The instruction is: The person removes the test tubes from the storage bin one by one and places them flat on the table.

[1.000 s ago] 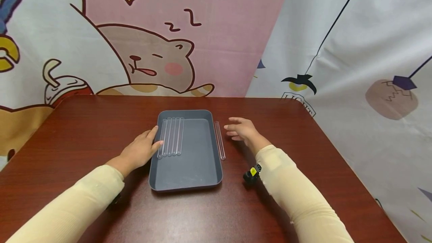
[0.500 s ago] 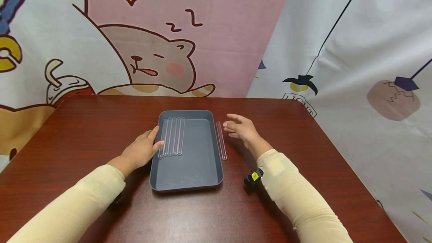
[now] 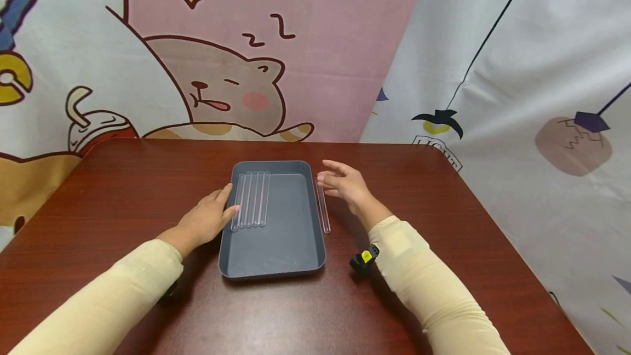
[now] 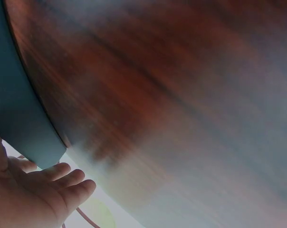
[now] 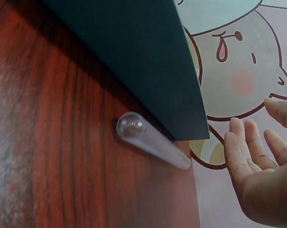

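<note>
A dark grey rectangular tray [image 3: 281, 256] lies on the table, with several clear test tubes [image 3: 254, 201] side by side in its left half. My left hand [image 3: 204, 218] rests at the tray's left rim, its thumb reaching over the edge; in the left wrist view its fingers [image 4: 77, 183] lie along the outer wall. One more clear test tube [image 3: 323, 210] lies on the table along the tray's right side, rounded end toward me. My right hand [image 3: 347, 185] hovers over that tube's far end, fingers spread and holding nothing. The right wrist view shows this tube [image 5: 153, 142] beside the tray wall.
The brown wooden table [image 3: 276, 316] reaches back to a cartoon-printed curtain [image 3: 325, 70]. A small black wrist device with a yellow mark [image 3: 365, 257] hangs under my right forearm.
My right hand first stays beside the loose test tube, then moves left and away from me until its fingers are over the tube's far end. The left hand keeps its place.
</note>
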A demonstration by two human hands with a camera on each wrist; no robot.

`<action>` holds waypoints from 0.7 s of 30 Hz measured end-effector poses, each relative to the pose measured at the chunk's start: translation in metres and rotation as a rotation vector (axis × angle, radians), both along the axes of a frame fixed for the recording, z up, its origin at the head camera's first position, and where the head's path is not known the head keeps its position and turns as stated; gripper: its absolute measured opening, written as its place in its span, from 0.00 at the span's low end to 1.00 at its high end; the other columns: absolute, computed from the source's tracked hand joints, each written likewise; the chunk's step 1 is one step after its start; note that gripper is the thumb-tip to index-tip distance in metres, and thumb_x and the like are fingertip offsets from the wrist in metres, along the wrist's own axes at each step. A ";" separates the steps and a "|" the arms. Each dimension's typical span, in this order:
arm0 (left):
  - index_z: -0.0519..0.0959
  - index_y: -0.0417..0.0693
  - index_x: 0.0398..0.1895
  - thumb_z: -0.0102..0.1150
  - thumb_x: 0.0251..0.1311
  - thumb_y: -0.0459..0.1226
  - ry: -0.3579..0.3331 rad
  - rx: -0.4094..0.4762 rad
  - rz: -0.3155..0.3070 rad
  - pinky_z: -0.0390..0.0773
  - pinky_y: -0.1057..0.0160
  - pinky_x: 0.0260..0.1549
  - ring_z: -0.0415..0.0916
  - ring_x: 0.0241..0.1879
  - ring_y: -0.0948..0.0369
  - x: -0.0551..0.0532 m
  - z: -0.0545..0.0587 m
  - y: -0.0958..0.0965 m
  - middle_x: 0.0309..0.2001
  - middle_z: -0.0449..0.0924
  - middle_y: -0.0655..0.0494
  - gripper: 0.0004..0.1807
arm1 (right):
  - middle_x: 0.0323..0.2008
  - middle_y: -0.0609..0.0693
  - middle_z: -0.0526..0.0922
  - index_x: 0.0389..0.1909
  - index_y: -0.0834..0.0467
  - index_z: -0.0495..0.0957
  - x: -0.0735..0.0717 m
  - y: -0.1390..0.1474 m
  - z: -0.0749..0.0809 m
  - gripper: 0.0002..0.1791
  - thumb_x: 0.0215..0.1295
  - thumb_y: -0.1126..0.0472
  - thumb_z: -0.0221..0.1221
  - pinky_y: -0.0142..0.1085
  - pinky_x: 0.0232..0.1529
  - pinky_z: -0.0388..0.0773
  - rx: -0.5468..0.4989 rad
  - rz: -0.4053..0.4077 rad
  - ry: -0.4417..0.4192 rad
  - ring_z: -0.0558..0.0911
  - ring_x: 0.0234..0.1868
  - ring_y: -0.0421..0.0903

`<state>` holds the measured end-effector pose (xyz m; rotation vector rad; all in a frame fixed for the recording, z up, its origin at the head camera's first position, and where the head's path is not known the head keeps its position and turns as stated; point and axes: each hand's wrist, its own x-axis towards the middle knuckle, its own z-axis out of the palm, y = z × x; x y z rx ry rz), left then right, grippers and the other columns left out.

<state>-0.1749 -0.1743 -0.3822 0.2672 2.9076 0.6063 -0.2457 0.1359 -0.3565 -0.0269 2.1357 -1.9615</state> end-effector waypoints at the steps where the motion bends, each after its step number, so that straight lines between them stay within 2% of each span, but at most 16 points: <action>1: 0.45 0.34 0.75 0.41 0.74 0.50 0.001 0.000 -0.002 0.56 0.36 0.64 0.51 0.69 0.34 0.000 0.000 0.000 0.70 0.52 0.28 0.39 | 0.58 0.66 0.75 0.68 0.58 0.66 0.000 -0.001 0.000 0.30 0.65 0.67 0.58 0.52 0.57 0.74 -0.001 0.004 0.011 0.83 0.50 0.51; 7: 0.44 0.34 0.75 0.41 0.74 0.49 -0.005 0.004 0.000 0.55 0.36 0.65 0.51 0.69 0.34 0.000 0.000 -0.001 0.70 0.52 0.27 0.38 | 0.53 0.66 0.79 0.66 0.60 0.68 0.003 -0.008 0.005 0.30 0.62 0.68 0.61 0.47 0.51 0.79 -0.021 0.031 0.085 0.85 0.44 0.46; 14: 0.44 0.34 0.75 0.41 0.74 0.49 -0.013 -0.006 0.000 0.55 0.37 0.65 0.50 0.69 0.34 -0.001 0.003 -0.001 0.70 0.52 0.27 0.38 | 0.55 0.66 0.78 0.67 0.59 0.68 0.006 -0.022 0.009 0.31 0.62 0.68 0.62 0.51 0.54 0.77 0.042 0.081 0.126 0.84 0.45 0.46; 18: 0.44 0.34 0.75 0.41 0.74 0.49 -0.014 -0.007 0.002 0.56 0.37 0.64 0.51 0.69 0.34 0.000 0.003 0.000 0.70 0.52 0.27 0.38 | 0.53 0.62 0.80 0.67 0.57 0.69 0.009 -0.027 0.011 0.31 0.62 0.66 0.63 0.48 0.52 0.78 0.097 0.109 0.144 0.83 0.46 0.45; 21: 0.44 0.34 0.75 0.41 0.74 0.49 -0.011 -0.007 0.001 0.56 0.37 0.64 0.51 0.69 0.34 0.000 0.002 0.000 0.70 0.52 0.28 0.38 | 0.53 0.60 0.80 0.67 0.56 0.69 0.011 -0.031 0.015 0.31 0.62 0.65 0.63 0.46 0.51 0.79 0.127 0.127 0.153 0.83 0.49 0.47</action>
